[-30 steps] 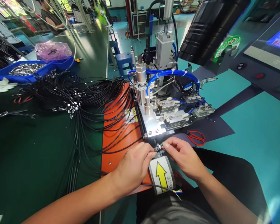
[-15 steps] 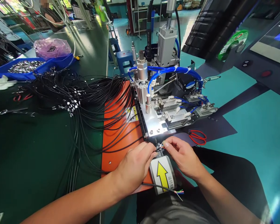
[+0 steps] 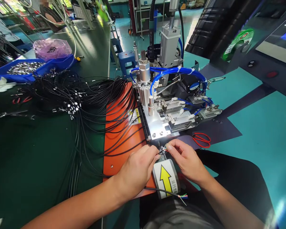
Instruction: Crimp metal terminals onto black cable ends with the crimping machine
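Observation:
Just in front of the machine (image 3: 154,124), my left hand (image 3: 139,167) is closed on a black cable (image 3: 161,151) near its stripped end. The fingertips of my right hand (image 3: 184,157) pinch the thin coloured wires (image 3: 166,148) fanning out of that end. Both hands sit over a small metal fixture (image 3: 164,156) at the machine's front edge. Below them is a white label with a yellow arrow (image 3: 166,178). A second black cable (image 3: 154,189) lies across the label, its stripped coloured wires (image 3: 183,196) pointing right.
Many black cables (image 3: 85,124) run over the orange plate (image 3: 124,140) on my left. Red-handled scissors (image 3: 202,140) lie right of the machine. A blue tray (image 3: 30,76) of small metal parts, a pink bag (image 3: 52,49) and a wrench (image 3: 15,113) rest on the green table (image 3: 33,165).
Both hands hold nearly the same place. The fingertips of my right hand have shifted very slightly at the wires; the view has moved a little.

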Demonstrator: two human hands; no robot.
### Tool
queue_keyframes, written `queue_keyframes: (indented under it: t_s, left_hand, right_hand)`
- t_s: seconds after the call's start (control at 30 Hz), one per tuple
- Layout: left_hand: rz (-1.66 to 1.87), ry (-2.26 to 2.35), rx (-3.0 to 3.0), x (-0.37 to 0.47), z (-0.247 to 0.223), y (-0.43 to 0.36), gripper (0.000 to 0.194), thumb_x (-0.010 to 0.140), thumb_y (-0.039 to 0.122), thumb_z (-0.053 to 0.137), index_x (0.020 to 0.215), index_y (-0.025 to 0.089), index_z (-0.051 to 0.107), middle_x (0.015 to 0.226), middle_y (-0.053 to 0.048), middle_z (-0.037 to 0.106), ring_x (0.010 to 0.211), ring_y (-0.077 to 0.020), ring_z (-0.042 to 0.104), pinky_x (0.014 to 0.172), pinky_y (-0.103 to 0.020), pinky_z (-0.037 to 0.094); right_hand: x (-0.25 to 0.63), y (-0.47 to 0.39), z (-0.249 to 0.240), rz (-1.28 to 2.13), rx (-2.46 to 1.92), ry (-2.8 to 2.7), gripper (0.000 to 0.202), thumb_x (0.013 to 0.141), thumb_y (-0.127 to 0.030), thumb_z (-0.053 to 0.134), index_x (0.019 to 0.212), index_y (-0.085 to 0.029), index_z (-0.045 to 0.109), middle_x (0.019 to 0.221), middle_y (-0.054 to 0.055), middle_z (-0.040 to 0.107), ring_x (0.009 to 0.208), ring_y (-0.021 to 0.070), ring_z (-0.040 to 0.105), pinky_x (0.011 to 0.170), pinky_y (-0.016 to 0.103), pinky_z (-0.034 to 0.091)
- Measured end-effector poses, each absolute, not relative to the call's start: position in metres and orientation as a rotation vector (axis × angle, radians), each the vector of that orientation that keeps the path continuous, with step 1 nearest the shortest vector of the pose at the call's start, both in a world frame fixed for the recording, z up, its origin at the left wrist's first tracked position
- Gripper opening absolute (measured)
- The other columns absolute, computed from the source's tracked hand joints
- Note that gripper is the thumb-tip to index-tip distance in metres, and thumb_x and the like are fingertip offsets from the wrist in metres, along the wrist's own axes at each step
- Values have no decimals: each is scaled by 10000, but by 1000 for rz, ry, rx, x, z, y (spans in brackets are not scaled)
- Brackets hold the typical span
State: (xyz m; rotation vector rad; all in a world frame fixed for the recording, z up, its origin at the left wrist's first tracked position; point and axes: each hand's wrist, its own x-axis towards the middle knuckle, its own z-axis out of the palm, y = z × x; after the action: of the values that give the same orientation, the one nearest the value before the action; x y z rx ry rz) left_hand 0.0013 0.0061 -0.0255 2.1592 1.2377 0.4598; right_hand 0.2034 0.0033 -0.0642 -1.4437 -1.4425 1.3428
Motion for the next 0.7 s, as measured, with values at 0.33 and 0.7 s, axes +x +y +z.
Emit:
queue_keyframes:
  t_s: [0.33, 0.7]
  left_hand:
    - [486, 1240, 2175, 2, -28, 6, 184, 997, 234, 436, 879, 176, 564, 810, -2, 515, 726, -119, 481, 648, -249, 367]
    - [459, 1276, 2193, 5, -30, 7, 170, 992, 229, 441, 854, 181, 527, 786, 2, 496, 707, -118, 466, 629, -247, 347]
  right_hand:
    - [203, 2, -62, 1344, -1445, -1412, 312, 975, -457, 513, 867, -177, 596, 790, -11, 574, 721, 109, 535, 647, 220, 435]
    - [202, 2, -61, 1336, -1454, -1404, 307, 969, -447, 523, 858, -169, 590, 773, -11, 565, 703, 109, 521, 642, 230, 424]
